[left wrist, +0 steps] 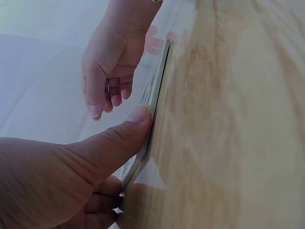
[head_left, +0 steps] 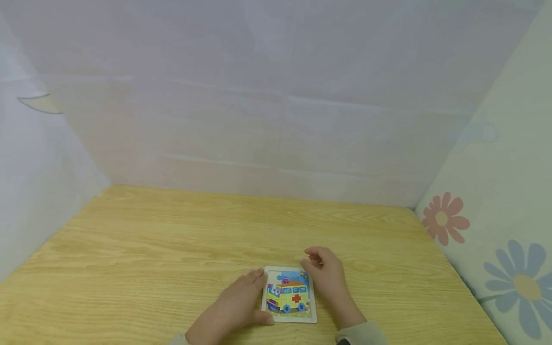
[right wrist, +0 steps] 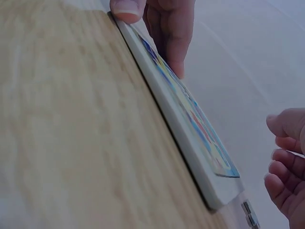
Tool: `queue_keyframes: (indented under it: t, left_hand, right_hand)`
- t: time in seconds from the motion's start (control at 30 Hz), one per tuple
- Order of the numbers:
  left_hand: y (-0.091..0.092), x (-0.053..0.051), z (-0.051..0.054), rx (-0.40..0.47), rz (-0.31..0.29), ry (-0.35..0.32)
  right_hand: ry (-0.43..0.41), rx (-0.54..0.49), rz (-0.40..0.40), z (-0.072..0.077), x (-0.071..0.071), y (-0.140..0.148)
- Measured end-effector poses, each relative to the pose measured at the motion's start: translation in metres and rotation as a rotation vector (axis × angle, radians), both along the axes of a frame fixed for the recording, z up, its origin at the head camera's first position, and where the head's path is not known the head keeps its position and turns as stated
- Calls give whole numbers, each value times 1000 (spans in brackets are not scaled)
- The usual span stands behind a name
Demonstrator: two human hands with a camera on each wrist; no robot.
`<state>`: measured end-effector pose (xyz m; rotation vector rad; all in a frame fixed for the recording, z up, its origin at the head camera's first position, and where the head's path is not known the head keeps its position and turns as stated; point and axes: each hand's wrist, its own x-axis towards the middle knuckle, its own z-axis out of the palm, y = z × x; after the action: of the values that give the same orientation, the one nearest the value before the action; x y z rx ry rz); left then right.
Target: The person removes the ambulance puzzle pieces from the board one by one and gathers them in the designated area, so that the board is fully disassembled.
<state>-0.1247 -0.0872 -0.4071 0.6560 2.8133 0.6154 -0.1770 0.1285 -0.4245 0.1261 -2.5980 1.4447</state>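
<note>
Plainly, the puzzle (head_left: 290,305) lies flat on the wooden table (head_left: 172,230), at 6 o'clock in the head view. Its pale frame holds a yellow van bearing a red cross (head_left: 296,298), the van's front toward 9 o'clock; a cream patch shows at 11 o'clock on the picture.

The left hand (head_left: 237,302) grips the puzzle along its 9 o'clock side, thumb clamped at the 7 o'clock corner, fingertips by the 11 o'clock corner. The right hand (head_left: 326,275) hovers just beside the 1 o'clock corner, fingers loosely bent, thumb and fingertips apart.

Pale sleeves cover both forearms near the wrists. A creased backdrop (head_left: 276,96) rises at 12 o'clock. Around the puzzle, at a good distance, 2 printed flowers show: pink (head_left: 441,219) at 2 o'clock, blue (head_left: 527,286) at 3 o'clock. A yellowish crescent (head_left: 42,103) sits at 10 o'clock.
</note>
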Motion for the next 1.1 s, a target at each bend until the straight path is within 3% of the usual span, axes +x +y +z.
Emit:
queue_keyframes:
  t: [0.17,0.53,0.93,1.1]
  left_hand:
    - [0,0,0,0,-4,11]
    - [-1,0,0,-3,-12,23]
    - [-1,1,0,5,-15,24]
    - [-1,1,0,9,-16,27]
  right_hand:
    - [-36,3,99,0,1,-2]
    - [-10,124,341,-2,2,-6]
    - [2,205,422,-3,2,-11]
    - [61,251,446,-4,3,-11]
